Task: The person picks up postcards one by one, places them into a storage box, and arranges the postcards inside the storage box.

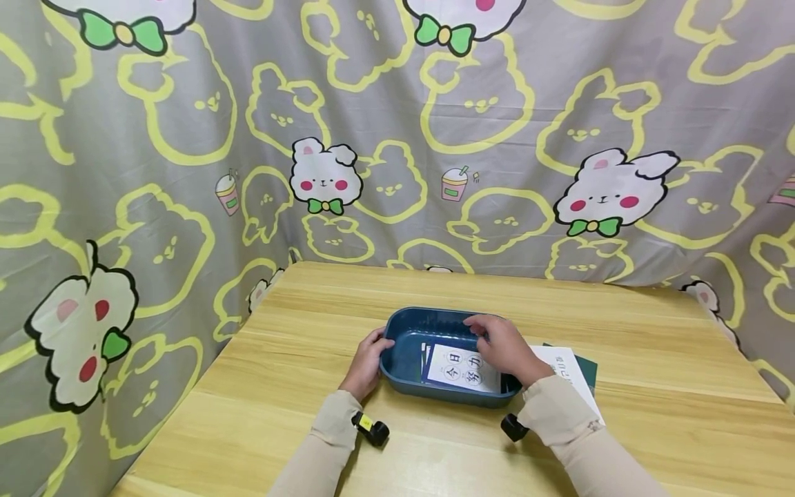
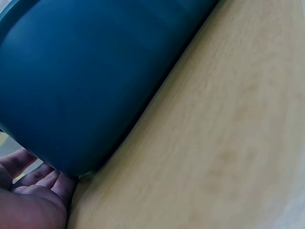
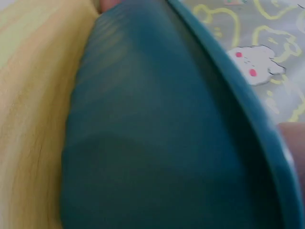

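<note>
Fingers of your left hand [image 1: 368, 359] curl against the left end wall of the dark blue plastic tray [image 1: 404, 331], holding it. Your right hand [image 1: 506, 348] reaches over the tray's right side, fingers bent down onto the white card [image 1: 456, 367] inside; whether they pinch it, you cannot tell. That card bears circled characters. Tray sits mid-desk [image 1: 652, 359], beside white paper [image 1: 568, 369].
</note>
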A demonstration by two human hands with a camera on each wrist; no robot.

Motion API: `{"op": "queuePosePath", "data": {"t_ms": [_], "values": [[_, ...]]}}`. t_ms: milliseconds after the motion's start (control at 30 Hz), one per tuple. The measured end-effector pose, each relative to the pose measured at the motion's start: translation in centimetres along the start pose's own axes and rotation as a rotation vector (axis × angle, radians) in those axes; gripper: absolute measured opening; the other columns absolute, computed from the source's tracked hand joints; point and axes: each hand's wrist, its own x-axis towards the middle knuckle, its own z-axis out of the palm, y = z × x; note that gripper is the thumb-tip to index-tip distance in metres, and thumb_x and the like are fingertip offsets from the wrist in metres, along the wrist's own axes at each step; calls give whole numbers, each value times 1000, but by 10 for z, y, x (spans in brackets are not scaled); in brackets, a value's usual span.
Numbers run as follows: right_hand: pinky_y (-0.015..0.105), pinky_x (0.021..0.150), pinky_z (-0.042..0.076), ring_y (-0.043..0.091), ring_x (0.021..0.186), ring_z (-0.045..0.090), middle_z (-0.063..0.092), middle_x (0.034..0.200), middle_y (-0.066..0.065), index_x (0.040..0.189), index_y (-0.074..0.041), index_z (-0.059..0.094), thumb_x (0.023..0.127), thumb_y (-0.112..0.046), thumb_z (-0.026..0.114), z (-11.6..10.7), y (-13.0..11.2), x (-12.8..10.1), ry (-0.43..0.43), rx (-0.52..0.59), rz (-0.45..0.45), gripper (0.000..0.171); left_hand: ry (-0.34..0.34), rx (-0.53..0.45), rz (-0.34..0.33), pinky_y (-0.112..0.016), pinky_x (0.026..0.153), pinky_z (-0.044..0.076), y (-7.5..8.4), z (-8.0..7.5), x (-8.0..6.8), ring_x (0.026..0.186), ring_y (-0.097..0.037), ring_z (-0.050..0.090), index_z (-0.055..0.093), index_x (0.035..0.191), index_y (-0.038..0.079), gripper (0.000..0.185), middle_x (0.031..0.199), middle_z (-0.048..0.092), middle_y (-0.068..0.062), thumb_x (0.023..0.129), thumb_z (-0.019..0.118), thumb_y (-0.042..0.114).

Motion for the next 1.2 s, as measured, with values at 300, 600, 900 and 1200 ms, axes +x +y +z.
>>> {"op": "queuePosePath", "data": {"t_ms": [300,600,900,1200], "values": [[47,73,48,39,84,59,63,91,25,107,13,60,89,-15,55,-48,41,-41,231,-22,408,33,0,-10,10,-44,102,38,0,0,0,125,-33,44,46,135,-9,46,139,44,-23,93,51,8],[42,67,42,37,78,47,49,81,21,89,12,57,75,-42,80,-73,71,-68,-271,-107,688,61,9,-5,-4,-44,103,38,1,1,0,126,-32,44,46,136,-8,45,139,46,-22,93,49,7],[37,55,51,26,64,58,53,80,22,93,19,40,81,-7,65,-82,89,-76,-112,227,694,38,1,-14,-2,-45,104,35,1,2,0,128,-32,42,46,136,-8,45,140,45,-22,93,49,6],[34,62,51,29,85,58,49,114,33,133,20,30,93,-12,50,-95,91,-74,34,294,679,55,9,-10,2,-44,104,36,2,2,0,126,-32,44,47,135,-8,45,139,46,-22,93,49,6]]}}
